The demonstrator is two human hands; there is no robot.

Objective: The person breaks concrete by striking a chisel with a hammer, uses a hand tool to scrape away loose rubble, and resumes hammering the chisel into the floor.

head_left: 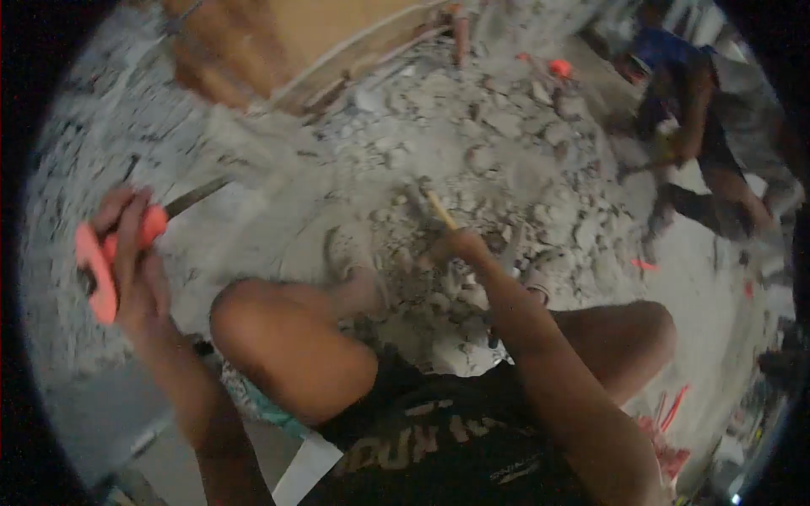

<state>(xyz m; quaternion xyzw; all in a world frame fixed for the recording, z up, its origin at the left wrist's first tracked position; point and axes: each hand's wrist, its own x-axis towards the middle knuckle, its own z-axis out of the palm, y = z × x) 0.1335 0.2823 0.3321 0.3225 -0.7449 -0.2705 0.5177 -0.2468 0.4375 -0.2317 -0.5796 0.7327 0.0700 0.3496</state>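
My left hand (145, 274) is raised at the left, its fingers wrapped round a chisel (196, 198) with an orange-red hand guard. The chisel's dark steel shaft points up and to the right, clear of the floor. In the middle, my right hand (460, 246) is closed on a hammer (441, 211) with a light wooden handle. The blurred hammer head is low over the broken rubble (498, 160) between and beyond my feet. The two tools are well apart.
A brown wooden panel (245, 42) stands at the top left. Another person (692, 118) crouches at the upper right. Grey dusty wall or floor surface (110, 143) lies left. Red scraps (671, 413) lie at lower right, and a white sheet (308, 468) beside my leg.
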